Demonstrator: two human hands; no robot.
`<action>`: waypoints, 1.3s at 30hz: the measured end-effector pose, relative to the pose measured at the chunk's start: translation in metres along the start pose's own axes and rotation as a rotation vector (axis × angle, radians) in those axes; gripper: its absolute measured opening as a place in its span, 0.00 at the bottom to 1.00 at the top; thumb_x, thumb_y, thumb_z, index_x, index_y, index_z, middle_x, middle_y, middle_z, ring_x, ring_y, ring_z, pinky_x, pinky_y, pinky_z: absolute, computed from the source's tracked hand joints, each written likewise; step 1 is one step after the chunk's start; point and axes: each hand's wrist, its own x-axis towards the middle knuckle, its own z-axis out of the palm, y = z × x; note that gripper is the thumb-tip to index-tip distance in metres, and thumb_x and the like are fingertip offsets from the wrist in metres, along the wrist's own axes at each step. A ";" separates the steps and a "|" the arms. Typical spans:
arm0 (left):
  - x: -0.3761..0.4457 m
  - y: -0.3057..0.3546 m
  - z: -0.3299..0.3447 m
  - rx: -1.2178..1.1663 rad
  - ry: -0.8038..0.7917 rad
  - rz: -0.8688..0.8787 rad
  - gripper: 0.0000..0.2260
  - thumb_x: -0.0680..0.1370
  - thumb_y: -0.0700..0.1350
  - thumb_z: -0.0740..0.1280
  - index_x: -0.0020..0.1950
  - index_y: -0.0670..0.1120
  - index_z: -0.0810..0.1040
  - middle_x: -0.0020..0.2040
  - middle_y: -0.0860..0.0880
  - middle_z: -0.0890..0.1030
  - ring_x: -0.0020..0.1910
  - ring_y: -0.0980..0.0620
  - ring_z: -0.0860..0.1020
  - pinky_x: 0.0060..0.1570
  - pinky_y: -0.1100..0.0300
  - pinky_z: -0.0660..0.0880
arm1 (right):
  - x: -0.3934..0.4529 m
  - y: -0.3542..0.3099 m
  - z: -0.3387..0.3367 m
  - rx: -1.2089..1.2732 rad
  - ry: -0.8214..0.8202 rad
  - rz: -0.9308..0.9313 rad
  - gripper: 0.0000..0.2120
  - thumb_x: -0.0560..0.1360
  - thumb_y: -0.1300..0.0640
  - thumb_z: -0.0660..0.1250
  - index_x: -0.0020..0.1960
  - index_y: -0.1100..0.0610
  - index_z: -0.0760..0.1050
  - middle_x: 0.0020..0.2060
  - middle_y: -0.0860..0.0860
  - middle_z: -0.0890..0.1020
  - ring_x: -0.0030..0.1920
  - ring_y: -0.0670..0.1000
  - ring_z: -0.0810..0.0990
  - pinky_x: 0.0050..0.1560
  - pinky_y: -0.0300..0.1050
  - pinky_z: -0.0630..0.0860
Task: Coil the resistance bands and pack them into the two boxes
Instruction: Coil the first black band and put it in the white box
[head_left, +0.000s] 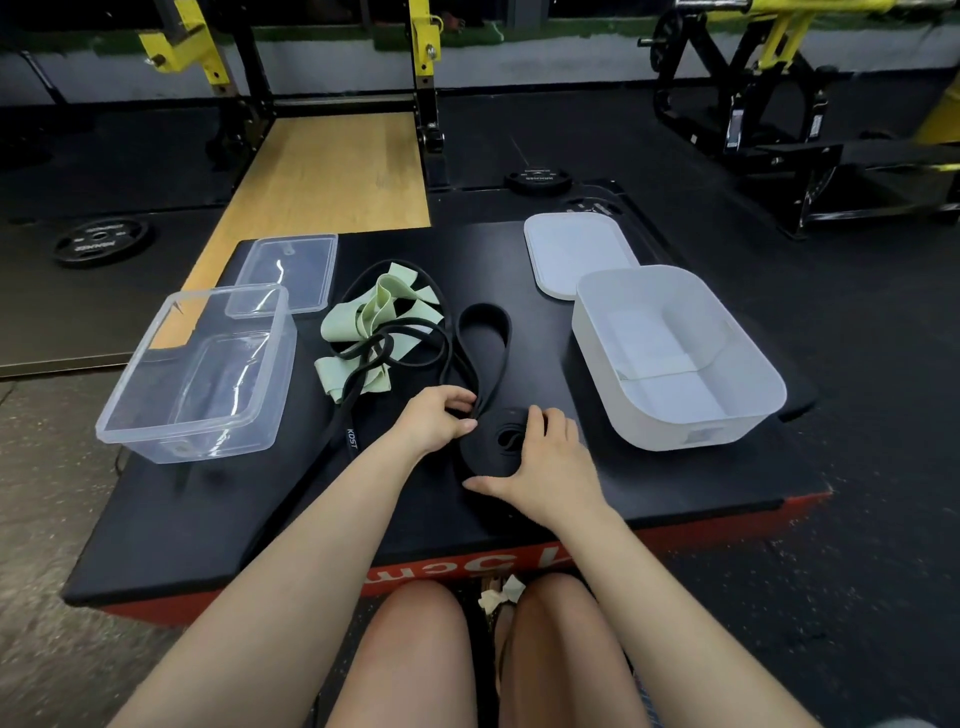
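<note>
The worktop (208, 519), a black padded platform with a red side, is carrying everything, and both boxes on it are lying open and holding no bands as far as can be seen. The white box (680, 415) is sitting at the right with its white lid (571, 249) just behind it; inside, only a pale band of label or liner is showing. The clear box (156, 415) is sitting at the left with its clear lid (306, 254) leaning at its far corner; nothing is visible in it.

Between the boxes a wide black band (485, 332) is being coiled, so the first coiling step looks to be in hand, with packing not yet begun. The right hand (550, 462) is lying spread over the wound part of that band, pressing the coil flat against the worktop. The left hand (441, 415) is pinching the loose loop just beside the coil, feeding it in.

Left of this, a thin black band (353, 410) and a pale green band (374, 322) are lying tangled together, untouched.

The next move probably calls for winding the remaining loop around the coil while keeping it pinned, since the rubber will likely spring open if released, then lifting it into a box.
</note>
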 end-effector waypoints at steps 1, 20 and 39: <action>-0.001 0.000 0.000 0.012 0.003 0.006 0.18 0.75 0.37 0.68 0.65 0.43 0.75 0.61 0.45 0.78 0.57 0.47 0.78 0.58 0.57 0.73 | -0.001 -0.001 0.003 0.010 0.034 0.015 0.54 0.64 0.28 0.66 0.75 0.62 0.52 0.69 0.56 0.61 0.70 0.56 0.60 0.67 0.48 0.64; 0.003 0.002 -0.003 0.044 -0.058 0.000 0.16 0.80 0.40 0.60 0.68 0.46 0.72 0.49 0.49 0.77 0.49 0.54 0.74 0.56 0.61 0.70 | 0.029 0.025 -0.024 0.010 -0.193 -0.332 0.51 0.65 0.35 0.71 0.76 0.59 0.53 0.71 0.52 0.61 0.71 0.52 0.58 0.72 0.47 0.60; -0.003 0.000 -0.002 0.173 -0.007 0.081 0.16 0.79 0.39 0.62 0.67 0.47 0.74 0.60 0.47 0.79 0.60 0.51 0.76 0.59 0.67 0.66 | 0.047 0.038 -0.033 0.042 -0.346 -0.405 0.52 0.65 0.39 0.75 0.77 0.55 0.50 0.75 0.48 0.56 0.75 0.49 0.53 0.74 0.46 0.57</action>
